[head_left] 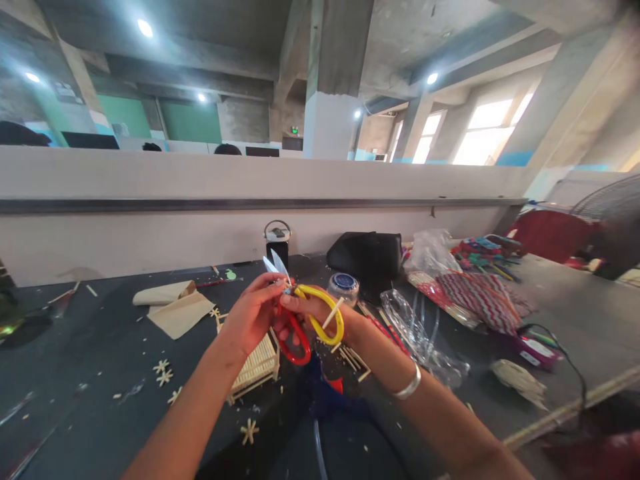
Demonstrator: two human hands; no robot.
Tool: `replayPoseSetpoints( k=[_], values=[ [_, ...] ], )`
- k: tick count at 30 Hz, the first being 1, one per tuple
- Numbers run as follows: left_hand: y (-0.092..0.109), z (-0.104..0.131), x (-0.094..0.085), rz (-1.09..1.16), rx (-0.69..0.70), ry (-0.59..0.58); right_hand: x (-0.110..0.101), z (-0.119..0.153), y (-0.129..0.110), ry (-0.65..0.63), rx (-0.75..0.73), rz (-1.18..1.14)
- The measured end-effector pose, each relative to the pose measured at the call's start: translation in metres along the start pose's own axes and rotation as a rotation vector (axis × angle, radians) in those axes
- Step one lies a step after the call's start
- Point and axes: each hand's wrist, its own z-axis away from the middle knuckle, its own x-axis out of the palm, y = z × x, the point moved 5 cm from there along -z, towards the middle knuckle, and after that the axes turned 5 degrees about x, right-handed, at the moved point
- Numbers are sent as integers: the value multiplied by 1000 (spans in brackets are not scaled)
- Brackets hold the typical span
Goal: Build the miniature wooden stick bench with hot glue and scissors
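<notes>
Currently catalogued: scissors [301, 291], one pair, red-and-yellow handles, gripped in the right hand [309, 308], blades parted and pointing beyond the grip; left hand [253, 312] at the pivot, whether holding anything cannot be told. Chief risk: a nipped left fingertip, from handles squeezed while fingers sit against the blades. Secondary risk: damaged slats on the stick panel [259, 368] below the grip, from scissors slipping.
</notes>
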Motion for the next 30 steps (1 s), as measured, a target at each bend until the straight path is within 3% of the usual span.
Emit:
replayPoseSetpoints(
  k=[2,7,15,19,24,30],
  values=[
    [-1,0,3,52,-11,-52,6,1,-2,-47,51,39],
    [18,3,2,136,184,97,13,11,-8,-89,9,-38],
    [24,21,23,130,252,107,2,35,4,94,-111,-97],
    [24,24,23,130,215,149,-1,41,12,105,-111,-198],
    [40,21,7,142,320,230,-18,57,7,380,-183,-305],
    [39,17,1,120,279,246,-18,74,-24,684,-412,142]
  ],
)
